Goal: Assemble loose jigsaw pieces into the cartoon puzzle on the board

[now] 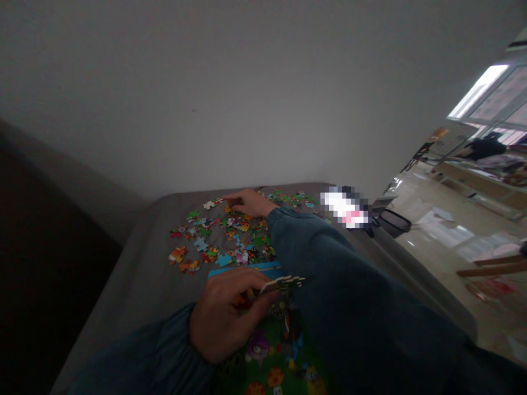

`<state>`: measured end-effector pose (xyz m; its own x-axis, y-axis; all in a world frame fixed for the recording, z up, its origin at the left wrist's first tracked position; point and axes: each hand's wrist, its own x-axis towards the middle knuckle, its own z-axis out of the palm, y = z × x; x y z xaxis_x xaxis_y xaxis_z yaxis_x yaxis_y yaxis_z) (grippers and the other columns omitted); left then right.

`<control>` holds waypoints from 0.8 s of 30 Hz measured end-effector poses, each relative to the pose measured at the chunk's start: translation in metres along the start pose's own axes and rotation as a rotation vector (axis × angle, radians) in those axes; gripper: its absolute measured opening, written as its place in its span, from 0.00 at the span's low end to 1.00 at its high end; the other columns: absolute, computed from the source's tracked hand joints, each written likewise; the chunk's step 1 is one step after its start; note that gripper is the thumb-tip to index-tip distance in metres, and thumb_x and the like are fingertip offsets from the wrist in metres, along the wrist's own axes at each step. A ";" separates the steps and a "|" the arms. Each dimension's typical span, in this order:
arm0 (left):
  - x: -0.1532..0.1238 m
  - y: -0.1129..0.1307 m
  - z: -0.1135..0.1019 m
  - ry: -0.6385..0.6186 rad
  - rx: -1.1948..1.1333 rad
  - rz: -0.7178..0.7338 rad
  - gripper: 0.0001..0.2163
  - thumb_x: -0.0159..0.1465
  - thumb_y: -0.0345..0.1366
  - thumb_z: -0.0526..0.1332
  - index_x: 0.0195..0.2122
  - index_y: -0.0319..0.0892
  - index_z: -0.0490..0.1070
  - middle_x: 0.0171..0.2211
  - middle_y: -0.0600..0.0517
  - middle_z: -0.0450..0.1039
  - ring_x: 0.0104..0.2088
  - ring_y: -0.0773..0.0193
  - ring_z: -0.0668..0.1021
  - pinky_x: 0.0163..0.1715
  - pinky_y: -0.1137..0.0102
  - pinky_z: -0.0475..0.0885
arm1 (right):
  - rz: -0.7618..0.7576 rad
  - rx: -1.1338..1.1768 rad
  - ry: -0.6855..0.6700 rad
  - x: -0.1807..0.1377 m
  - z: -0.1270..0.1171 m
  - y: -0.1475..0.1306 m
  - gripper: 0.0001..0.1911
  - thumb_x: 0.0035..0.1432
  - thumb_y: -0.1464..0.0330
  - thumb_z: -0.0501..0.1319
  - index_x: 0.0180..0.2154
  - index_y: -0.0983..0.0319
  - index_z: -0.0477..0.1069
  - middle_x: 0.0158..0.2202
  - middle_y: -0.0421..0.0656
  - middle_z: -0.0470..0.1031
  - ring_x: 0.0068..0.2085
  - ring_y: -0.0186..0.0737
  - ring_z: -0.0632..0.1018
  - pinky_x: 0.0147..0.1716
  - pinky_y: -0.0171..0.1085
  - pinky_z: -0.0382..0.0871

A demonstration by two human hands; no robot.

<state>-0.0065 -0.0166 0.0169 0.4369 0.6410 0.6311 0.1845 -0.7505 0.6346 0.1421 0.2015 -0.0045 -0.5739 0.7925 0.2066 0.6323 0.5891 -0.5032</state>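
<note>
My left hand (233,312) is closed, thumb against fingers, on a small joined section of jigsaw puzzle (284,283), its knobbed edge tilted up toward the right. Below it lies a green board with cartoon pictures (267,373), partly covered by my hand and right sleeve; its blue far edge (218,271) shows beyond the hand. Farther off, my right hand (251,203) reaches across the scattered puzzle pieces (234,225). Its index finger is stretched out beside a pale puzzle piece (209,205), and the thumb is apart. I cannot make out anything held there.
Grey cloth (135,296) covers the surface under the pieces. A plain wall (247,109) rises behind it. At the right edge sits a bright pixelated patch (346,208), with a dark-framed object (394,220) past it. The floor (436,241) lies lower on the right.
</note>
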 end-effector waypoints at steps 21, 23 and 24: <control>-0.006 -0.004 0.009 -0.120 0.054 -0.055 0.05 0.61 0.32 0.63 0.28 0.43 0.75 0.27 0.54 0.79 0.28 0.65 0.80 0.27 0.74 0.72 | -0.211 -0.462 -0.155 -0.050 -0.003 -0.015 0.15 0.67 0.68 0.52 0.50 0.62 0.73 0.54 0.49 0.73 0.55 0.45 0.72 0.55 0.47 0.63; -0.006 -0.003 0.009 -0.102 0.050 -0.054 0.04 0.61 0.32 0.63 0.28 0.43 0.74 0.27 0.54 0.79 0.28 0.65 0.80 0.28 0.74 0.72 | -0.229 -0.472 -0.100 -0.044 0.002 -0.024 0.15 0.66 0.68 0.53 0.49 0.63 0.74 0.53 0.49 0.74 0.54 0.44 0.72 0.55 0.46 0.63; -0.006 -0.002 0.008 -0.093 0.040 -0.051 0.04 0.61 0.31 0.63 0.28 0.43 0.74 0.27 0.54 0.79 0.28 0.66 0.80 0.28 0.74 0.72 | -0.243 -0.465 -0.085 -0.041 0.006 -0.029 0.15 0.66 0.67 0.53 0.50 0.63 0.73 0.53 0.49 0.73 0.55 0.44 0.71 0.55 0.46 0.62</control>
<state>-0.0024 -0.0201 0.0077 0.5056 0.6620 0.5533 0.2427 -0.7246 0.6450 0.1442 0.1506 -0.0035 -0.7602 0.6205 0.1927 0.6292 0.7770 -0.0200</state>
